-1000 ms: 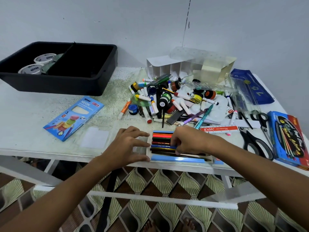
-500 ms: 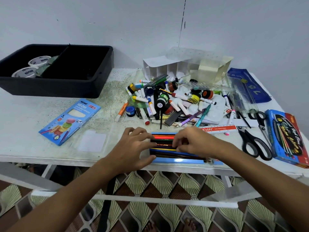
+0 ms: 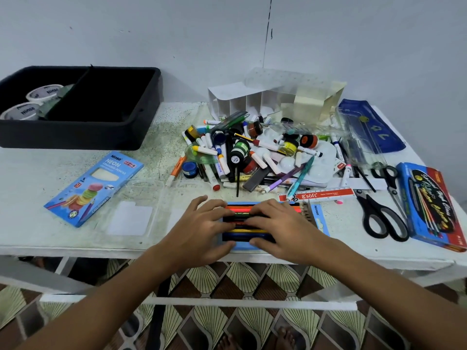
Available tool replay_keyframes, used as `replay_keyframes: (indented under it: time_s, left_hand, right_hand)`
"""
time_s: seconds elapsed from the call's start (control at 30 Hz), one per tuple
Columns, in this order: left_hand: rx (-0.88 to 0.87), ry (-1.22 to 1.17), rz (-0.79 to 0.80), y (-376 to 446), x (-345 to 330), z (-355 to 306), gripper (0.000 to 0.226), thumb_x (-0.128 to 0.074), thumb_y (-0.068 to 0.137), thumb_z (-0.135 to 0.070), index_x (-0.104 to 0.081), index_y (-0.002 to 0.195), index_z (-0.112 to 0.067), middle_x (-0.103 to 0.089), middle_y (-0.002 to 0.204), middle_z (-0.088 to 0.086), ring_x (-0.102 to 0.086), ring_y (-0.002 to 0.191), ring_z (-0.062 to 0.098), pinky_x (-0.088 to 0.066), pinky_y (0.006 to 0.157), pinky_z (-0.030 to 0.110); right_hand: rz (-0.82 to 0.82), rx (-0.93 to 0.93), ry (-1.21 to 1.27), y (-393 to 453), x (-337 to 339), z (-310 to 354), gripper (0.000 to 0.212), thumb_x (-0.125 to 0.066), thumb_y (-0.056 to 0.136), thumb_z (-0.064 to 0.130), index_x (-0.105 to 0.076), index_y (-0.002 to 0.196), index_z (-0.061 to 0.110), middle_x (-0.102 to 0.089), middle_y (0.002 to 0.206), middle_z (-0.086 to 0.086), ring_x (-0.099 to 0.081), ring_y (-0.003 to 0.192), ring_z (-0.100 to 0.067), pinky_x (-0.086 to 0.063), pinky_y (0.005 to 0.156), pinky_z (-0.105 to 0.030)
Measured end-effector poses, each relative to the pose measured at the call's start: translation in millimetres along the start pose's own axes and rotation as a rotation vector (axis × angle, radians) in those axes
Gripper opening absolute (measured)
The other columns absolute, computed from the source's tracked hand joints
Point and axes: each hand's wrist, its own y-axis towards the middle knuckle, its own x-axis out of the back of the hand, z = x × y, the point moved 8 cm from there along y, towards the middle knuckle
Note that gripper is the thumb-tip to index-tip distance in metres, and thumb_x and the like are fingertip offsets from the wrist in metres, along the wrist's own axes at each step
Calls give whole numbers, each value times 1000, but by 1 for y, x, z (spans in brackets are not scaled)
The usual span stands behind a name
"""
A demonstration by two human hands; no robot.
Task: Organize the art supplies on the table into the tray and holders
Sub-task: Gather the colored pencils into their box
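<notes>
Black tray (image 3: 141, 107) sits far left on the surface. At the near edge, my left hand (image 3: 202, 228) and right hand (image 3: 280, 226) lie flat, fingers fairly straight, pressing the coloured pencils (image 3: 240, 215) into their blue case; nothing gripped. Step: squaring the set. Next, probably: grip it and carry it left to the tray.

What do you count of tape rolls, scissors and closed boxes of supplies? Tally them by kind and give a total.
Tape rolls, in the black tray: 2
Scissors: 2
Closed boxes, the neon coloured pencils box and the blue and red box: 2
Total: 6
</notes>
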Motion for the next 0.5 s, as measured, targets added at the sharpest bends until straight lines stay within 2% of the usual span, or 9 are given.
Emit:
replay_keyframes:
  time_s: [0.1, 0.27, 0.37, 0.43, 0.5]
  left_hand:
    - [35, -108, -20, -1, 4, 6, 42, -58, 84, -50, -71, 112, -20, -65, 119, -3, -52, 121, 16, -37, 105, 48]
    - [117, -181, -98, -15, 21, 25, 42, -59, 86, -48, -70, 113, -17, -64, 118, -1, -53, 117, 16, -46, 95, 41]
    - [169, -172, -96, -29, 25, 38, 44, -58, 86, -50, -70, 114, -19, -64, 121, -2, -51, 122, 16, -46, 97, 45]
    - [193, -160, -80, -37, 25, 44, 48, -59, 85, -53, -67, 120, -21, -60, 129, -2, -47, 129, 17, -42, 103, 49]
    - [190, -141, -31, -43, 22, 46, 54, -58, 86, -55, -60, 130, -24, -54, 139, -4, -37, 138, 16, -30, 112, 50]
  right_hand:
    - [5, 0, -6, 1, -3, -2, 48, -41, 89, 53, -67, 115, 22, -59, 116, -1, -53, 108, -21, -47, 85, -41]
    - [-45, 21, 4, 6, 5, 2, 45, -45, 88, 51, -64, 118, 24, -58, 118, 0, -54, 108, -19, -47, 86, -39]
    - [-40, 73, 10, 13, 1, 12, 49, -45, 90, 51, -57, 129, 24, -53, 132, -3, -48, 123, -23, -46, 95, -43]
    - [-18, 121, -14, 20, -4, 21, 56, -41, 90, 54, -46, 140, 28, -43, 147, -5, -36, 138, -27, -37, 106, -44]
    - [9, 167, -54, 26, -11, 29, 63, -39, 90, 56, -32, 147, 30, -30, 156, -6, -23, 146, -27, -26, 111, -42]
